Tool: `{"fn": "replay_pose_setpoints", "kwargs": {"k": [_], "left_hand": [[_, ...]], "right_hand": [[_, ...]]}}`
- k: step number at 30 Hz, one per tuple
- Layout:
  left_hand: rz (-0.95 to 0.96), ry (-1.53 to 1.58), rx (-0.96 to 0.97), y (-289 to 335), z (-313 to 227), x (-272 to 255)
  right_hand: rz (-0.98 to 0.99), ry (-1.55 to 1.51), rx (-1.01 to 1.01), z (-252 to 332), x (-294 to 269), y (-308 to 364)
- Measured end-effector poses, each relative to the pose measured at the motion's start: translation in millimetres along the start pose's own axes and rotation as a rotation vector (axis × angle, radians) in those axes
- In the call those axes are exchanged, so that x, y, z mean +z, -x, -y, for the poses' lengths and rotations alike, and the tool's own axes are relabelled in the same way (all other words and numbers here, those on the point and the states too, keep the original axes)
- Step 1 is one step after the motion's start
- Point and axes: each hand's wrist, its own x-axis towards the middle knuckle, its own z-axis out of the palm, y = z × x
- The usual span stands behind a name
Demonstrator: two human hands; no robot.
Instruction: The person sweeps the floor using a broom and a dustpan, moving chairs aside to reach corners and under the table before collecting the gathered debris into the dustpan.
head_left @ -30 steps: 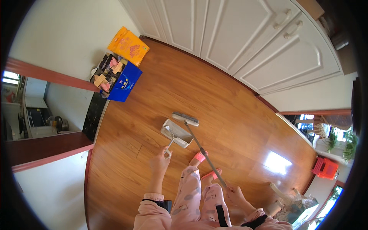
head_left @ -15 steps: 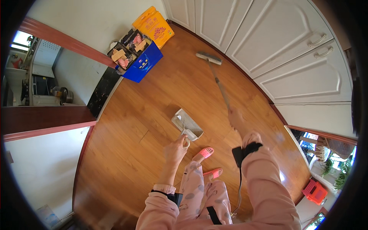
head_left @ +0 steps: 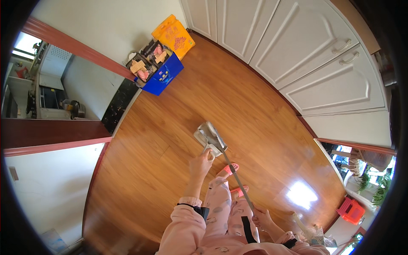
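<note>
A pale grey dustpan [head_left: 199, 138] is in front of my feet, its handle in the closed fingers of my left hand [head_left: 199, 164]. The broom [head_left: 239, 177] slants from lower right up to the dustpan. Its head lies over the pan's right side, partly inside; whether it touches the bottom I cannot tell. My right hand [head_left: 262, 218] is wrapped round the broom's grey stick, low and close to my right leg. Pink slippers [head_left: 231, 169] are on my feet, just behind the dustpan.
Wooden floor [head_left: 157, 187] spreads all around. A blue box [head_left: 163, 76] with packages and a yellow bag [head_left: 175, 36] stand by the far left wall. White cupboards [head_left: 310, 55] line the far right. A red plastic stool-like object [head_left: 350, 210] and a crumpled pale object [head_left: 316, 233] are at lower right.
The broom head has come from beside the cupboards back to the dustpan. My right hand has drawn back toward my body with the stick. My left hand and the dustpan have shifted only slightly.
</note>
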Motion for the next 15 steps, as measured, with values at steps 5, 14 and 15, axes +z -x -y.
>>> {"fn": "replay_pose_setpoints", "kwargs": {"k": [5,14,15], "left_hand": [[0.124,0.070,0.006,18,11,5],[0.057,0.690,-0.015,39,68,-53],[0.096,0.641,-0.016,37,74,-65]], "right_hand": [[-0.043,-0.135,-0.106,-25,-18,41],[-0.377,-0.217,-0.269,-129,-34,66],[-0.392,-0.261,-0.268,-143,-30,67]]}}
